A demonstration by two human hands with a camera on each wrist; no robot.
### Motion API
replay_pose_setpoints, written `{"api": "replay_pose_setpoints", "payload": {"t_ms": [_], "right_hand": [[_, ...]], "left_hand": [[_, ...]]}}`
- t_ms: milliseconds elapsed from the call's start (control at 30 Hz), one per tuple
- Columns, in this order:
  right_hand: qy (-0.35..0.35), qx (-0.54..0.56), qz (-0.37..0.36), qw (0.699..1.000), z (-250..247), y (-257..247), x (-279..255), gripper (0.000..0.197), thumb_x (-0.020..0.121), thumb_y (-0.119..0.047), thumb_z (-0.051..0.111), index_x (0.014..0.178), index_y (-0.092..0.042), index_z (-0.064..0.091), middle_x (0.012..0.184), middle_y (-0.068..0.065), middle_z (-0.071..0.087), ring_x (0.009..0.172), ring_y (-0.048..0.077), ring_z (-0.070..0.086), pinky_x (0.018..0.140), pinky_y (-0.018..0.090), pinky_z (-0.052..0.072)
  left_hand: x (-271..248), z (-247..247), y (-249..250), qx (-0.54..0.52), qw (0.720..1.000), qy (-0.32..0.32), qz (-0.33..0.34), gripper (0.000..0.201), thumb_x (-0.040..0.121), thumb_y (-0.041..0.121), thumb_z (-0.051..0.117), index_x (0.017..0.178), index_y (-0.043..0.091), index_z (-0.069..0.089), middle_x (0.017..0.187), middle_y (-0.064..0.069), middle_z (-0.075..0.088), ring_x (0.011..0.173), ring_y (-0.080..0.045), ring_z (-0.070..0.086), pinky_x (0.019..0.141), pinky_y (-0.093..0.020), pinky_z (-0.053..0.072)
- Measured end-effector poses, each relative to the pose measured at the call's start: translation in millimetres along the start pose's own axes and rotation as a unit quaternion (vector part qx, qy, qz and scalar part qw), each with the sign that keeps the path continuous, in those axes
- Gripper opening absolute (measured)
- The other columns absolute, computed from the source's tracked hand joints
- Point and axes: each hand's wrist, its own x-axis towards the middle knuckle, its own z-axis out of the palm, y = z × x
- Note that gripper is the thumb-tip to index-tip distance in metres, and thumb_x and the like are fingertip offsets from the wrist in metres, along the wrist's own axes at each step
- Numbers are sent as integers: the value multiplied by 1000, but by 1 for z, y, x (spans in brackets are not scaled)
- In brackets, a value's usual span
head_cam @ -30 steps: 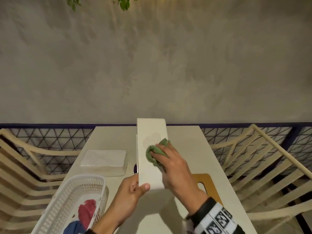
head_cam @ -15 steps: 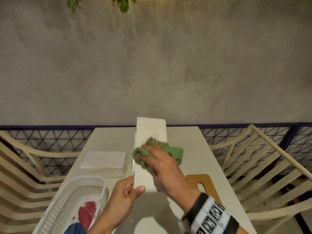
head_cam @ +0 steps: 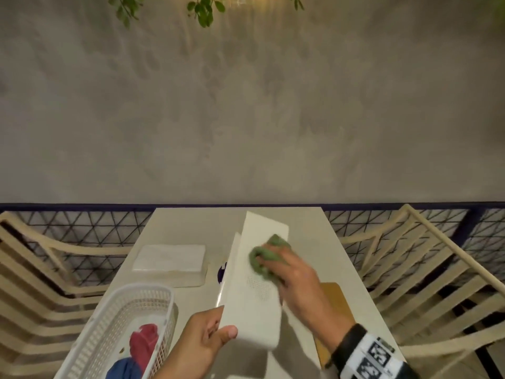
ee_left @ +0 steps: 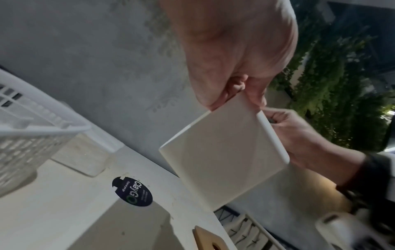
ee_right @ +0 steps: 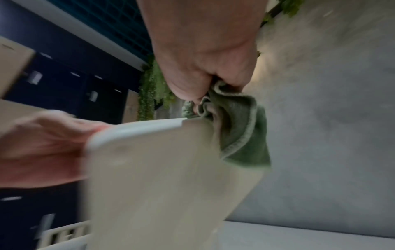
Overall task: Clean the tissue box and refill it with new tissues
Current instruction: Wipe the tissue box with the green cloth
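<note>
The long white tissue box is held tilted above the table, its far end pointing away from me. My left hand grips its near left corner, thumb on the top face. In the left wrist view the box is pinched at its upper corner by that hand. My right hand holds a bunched green cloth against the box's top face, near a dotted patch. The right wrist view shows the cloth hanging from my right hand over the box. A stack of white tissues lies on the table to the left.
A white perforated basket with red and blue cloths sits at the near left of the white table. A wooden board lies under my right arm. A dark round sticker is on the table. Slatted chairs stand on both sides.
The box has tilted, its far end swinging right. My right hand with the cloth slid left across the face, then back right and toward the far end. My left hand kept its grip.
</note>
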Motion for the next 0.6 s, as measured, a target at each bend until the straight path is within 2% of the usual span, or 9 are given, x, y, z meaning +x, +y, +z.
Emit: {"api": "replay_pose_setpoints", "payload": {"t_ms": [133,233,267,300,367,433,500,533,600], "right_hand": [[77,19,188,979,-31,27,32,36,90,2,50,123,-11,58,126,11,57,116,26,53,95,21,36],[52,84,284,954,-44,30,45,34,94,-33,50,121,-15,60,121,8,62,112,26,55,92,34,44],[24,103,294,950,-48,31,43,39,91,-46,49,115,-18,64,113,4,66,105,23,60,87,35,48],[-9,118,302,946,-53,32,40,43,88,-54,47,106,-21,67,104,1,70,97,20,63,81,34,51],[-60,148,329,931,-60,36,32,46,84,-59,48,94,-20,70,91,0,72,85,16,65,75,31,51],[-96,172,359,912,-63,45,24,46,82,-58,53,86,-16,70,88,2,72,81,17,66,74,31,52],[-122,182,381,898,-58,53,16,36,81,-49,62,91,-15,70,88,5,71,80,20,68,76,36,55],[-124,169,392,896,-52,57,11,32,82,-42,65,96,-14,69,88,6,71,79,22,68,75,36,56],[-102,98,405,903,-32,64,-1,30,83,-33,66,103,-10,67,88,5,68,77,22,64,69,29,49]], "left_hand": [[-10,9,-3,92,992,-70,-43,28,75,36,57,79,8,61,77,5,59,73,-6,49,69,-26,33],[-10,-1,1,226,971,-70,-41,21,82,27,56,76,7,56,65,-1,45,64,-6,40,61,-25,27],[-9,-6,3,275,959,-64,-31,18,85,26,55,82,9,59,70,-2,52,71,-6,49,64,-22,32],[-9,-13,2,310,949,-52,-21,16,88,26,53,89,12,62,83,0,63,90,-6,57,73,-19,37],[-7,-22,2,364,930,-52,-1,13,90,22,47,84,21,59,108,1,64,122,-7,47,100,-19,36],[-1,-26,2,421,905,-45,30,22,84,13,42,69,27,48,93,-3,62,113,-17,53,117,-31,23],[6,-27,-4,465,884,-18,39,23,81,7,52,78,28,62,104,-3,64,120,-20,50,120,-39,6],[9,-27,-10,492,869,-9,42,22,79,6,60,87,25,67,117,-2,63,128,-23,43,116,-41,5],[14,-26,-28,510,857,38,57,21,76,7,69,91,22,70,140,-1,48,134,-28,33,112,-49,21]]}}
